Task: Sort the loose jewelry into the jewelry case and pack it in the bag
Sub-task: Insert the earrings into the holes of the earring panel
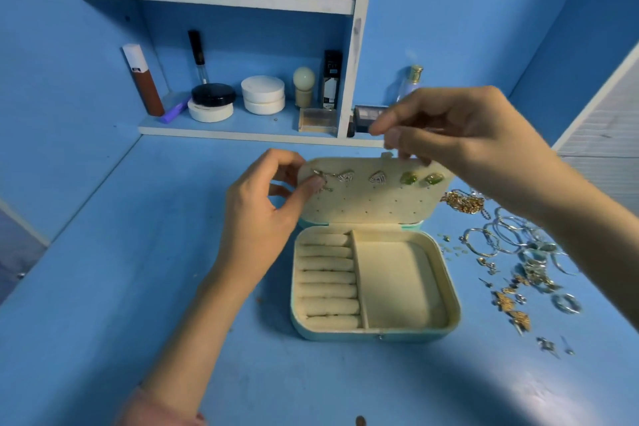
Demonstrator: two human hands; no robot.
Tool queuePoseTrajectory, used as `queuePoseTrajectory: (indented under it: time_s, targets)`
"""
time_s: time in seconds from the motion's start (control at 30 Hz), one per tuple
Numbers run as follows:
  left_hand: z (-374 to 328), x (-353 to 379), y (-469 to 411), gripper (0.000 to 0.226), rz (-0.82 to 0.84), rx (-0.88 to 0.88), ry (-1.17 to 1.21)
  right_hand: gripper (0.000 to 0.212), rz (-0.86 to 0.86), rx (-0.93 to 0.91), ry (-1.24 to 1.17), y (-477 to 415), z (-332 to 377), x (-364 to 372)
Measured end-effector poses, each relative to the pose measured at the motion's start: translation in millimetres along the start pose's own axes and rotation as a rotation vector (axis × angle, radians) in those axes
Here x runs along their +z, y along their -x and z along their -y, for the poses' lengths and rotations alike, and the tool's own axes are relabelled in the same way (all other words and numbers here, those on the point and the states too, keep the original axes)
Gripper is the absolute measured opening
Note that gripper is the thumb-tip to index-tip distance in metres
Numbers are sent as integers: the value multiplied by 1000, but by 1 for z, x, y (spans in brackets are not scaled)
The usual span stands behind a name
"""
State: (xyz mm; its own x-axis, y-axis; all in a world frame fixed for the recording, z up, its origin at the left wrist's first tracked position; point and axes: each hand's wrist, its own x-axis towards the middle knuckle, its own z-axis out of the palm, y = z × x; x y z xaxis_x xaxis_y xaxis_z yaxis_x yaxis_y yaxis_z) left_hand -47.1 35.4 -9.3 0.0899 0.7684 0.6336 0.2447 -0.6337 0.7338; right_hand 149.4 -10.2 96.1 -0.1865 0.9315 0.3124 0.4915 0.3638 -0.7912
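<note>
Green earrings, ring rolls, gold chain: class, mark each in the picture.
green earrings (409,178), head view, left stone of the pair
ring rolls (326,277), head view, a middle roll
gold chain (461,202), head view, middle of the heap

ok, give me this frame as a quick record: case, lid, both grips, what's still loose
case: open on table, lid up at the back
lid row: two triangle studs, two green studs
left grip: pinches silver earring at lid's left end
right grip: fingers curled at lid's top edge; hold blurred
ring rolls: nothing in them
compartment: nothing in it
loose pile: bangles, rings, chain, right of case
bag: not in view
</note>
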Motion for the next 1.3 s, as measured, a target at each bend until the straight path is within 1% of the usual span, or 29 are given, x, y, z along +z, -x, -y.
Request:
queuePoseTrajectory:
  time_s: [0.07, 0.17, 0.2, 0.3, 0.37, 0.43, 0.5, 0.57, 0.7, 0.8, 0.9, 1.13, 1.3]
  targets:
    - [1, 7, -2, 21, -52, -37, -2, 16, -16, 20, 5, 11, -8, -6]
    - [4, 18, -1, 14, -126, -59, -18, 16, -2, 89, -8, 26, -22, -13]
    - [4, 20, -1, 15, -142, -68, -16, 17, 6, 117, -11, 31, -28, -16]
    - [6, 24, 4, 20, -128, -75, -19, 17, 23, 202, 44, 45, -44, -27]
    - [8, 24, 7, 29, -93, -83, -20, 17, 45, 241, 128, 54, -54, -35]
    - [11, 24, 10, 40, -57, -98, 0, 18, 112, 259, 267, 63, -64, -44]
    - [16, 24, 11, 49, -28, -95, -10, 17, 225, 266, 428, 71, -71, -52]
    - [22, 23, 12, 54, -17, -74, -44, 16, 341, 266, 526, 77, -75, -59]
    - [27, 23, 12, 56, -20, -55, -75, 12, 532, 377, 585, 85, -79, -68]
    - [30, 23, 12, 57, -16, -61, -81, 7, 606, 427, 598, 91, -81, -68]
    - [30, 22, 12, 57, -15, -68, -63, 5, 631, 426, 674, 95, -81, -64]
    - [31, 22, 13, 57, -19, -57, -62, 11, 645, 351, 818, 97, -82, -56]
    - [29, 23, 11, 58, -16, -42, -48, 13, 653, 331, 813, 96, -83, -55]
